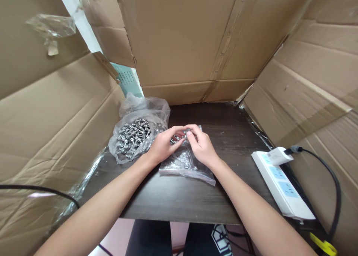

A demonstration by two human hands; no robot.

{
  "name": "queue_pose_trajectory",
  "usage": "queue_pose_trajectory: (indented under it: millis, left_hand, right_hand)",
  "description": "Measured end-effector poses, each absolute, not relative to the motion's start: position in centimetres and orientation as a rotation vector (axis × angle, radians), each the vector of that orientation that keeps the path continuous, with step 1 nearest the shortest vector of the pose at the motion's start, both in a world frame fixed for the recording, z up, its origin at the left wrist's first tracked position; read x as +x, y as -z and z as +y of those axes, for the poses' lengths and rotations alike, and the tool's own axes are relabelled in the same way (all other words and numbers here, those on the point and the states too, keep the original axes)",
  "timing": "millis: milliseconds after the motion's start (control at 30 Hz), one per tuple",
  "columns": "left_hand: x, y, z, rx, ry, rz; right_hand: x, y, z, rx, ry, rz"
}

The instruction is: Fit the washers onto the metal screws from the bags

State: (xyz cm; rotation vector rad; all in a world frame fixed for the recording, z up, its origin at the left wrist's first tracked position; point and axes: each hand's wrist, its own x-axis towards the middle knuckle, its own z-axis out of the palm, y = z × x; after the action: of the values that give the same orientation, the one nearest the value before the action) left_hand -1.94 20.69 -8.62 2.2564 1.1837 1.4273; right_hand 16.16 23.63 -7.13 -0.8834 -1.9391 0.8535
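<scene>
My left hand [163, 144] and my right hand [200, 144] meet at the middle of a dark wooden table [179, 200]. Both pinch the top edge of a small clear zip bag [186, 164] that lies flat under them, with a few small metal parts inside. Something small and red shows between my fingertips. To the left, touching my left hand's side, an open clear plastic bag [137, 136] holds a heap of several shiny metal screws.
Cardboard sheets [190, 43] wall in the table at the back, left and right. A white power strip [281, 183] with a plugged white adapter and black cable lies at the right edge. A black cable [41, 190] runs along the left.
</scene>
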Motion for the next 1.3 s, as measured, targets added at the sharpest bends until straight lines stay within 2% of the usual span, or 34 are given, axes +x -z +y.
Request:
queue_pose_trajectory:
  millis: [233, 433, 633, 1067, 1300]
  left_hand:
    - [-2.1, 8.57, 20.59, 2.226, -1.439, 1.249]
    - [-1.96, 8.52, 20.57, 2.242, -1.469, 1.213]
    - [-2.14, 8.64, 20.63, 2.237, -1.462, 1.24]
    - [-1.91, 8.36, 20.61, 2.374, -1.458, 1.161]
    - [-1.99, 8.15, 20.66, 2.387, -1.483, 1.148]
  right_hand:
    - [16.26, 7.35, 23.77, -0.867, -0.781, -1.933]
    - [16.25, 7.16, 23.63, -0.913, -0.867, -1.965]
    - [16.33, 7.39, 23.69, -0.865, -0.721, -1.94]
    - [16.31, 7.02, 23.51, -0.917, -0.917, -1.937]
    - [16.22, 7.1, 23.53, -0.867, -0.896, -1.932]
